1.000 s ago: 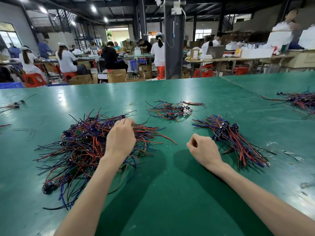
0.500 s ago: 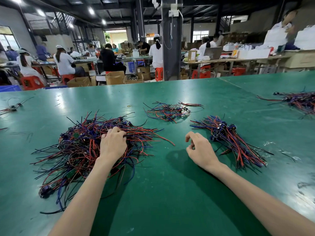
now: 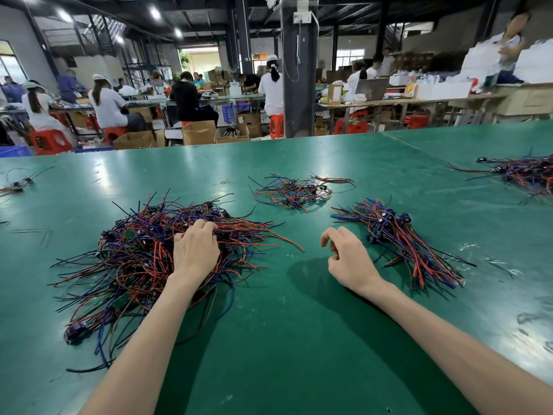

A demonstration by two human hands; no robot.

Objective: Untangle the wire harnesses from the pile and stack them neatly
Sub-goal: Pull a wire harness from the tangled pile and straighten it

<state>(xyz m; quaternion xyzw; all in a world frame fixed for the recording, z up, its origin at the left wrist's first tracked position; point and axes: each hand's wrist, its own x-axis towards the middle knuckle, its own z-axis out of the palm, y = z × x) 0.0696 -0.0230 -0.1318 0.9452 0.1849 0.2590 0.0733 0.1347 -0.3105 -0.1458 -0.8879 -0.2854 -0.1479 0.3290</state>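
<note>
We judge these harnesses light, limp and springy, with thin wires that snag on one another, so the small boards and connectors look the surest places to take hold. The tangled pile [image 3: 143, 259] lies left of the counter's [image 3: 284, 339] middle, toward the near edge; our left hand [image 3: 196, 253] rests on it, fingers curled into the strands. Our right hand [image 3: 348, 262] is loosely curled, holding nothing, near the neat stack [image 3: 404, 244]. A small loose cluster [image 3: 294, 191] lies farther back; crossed wires would likely drag neighbours along.
</note>
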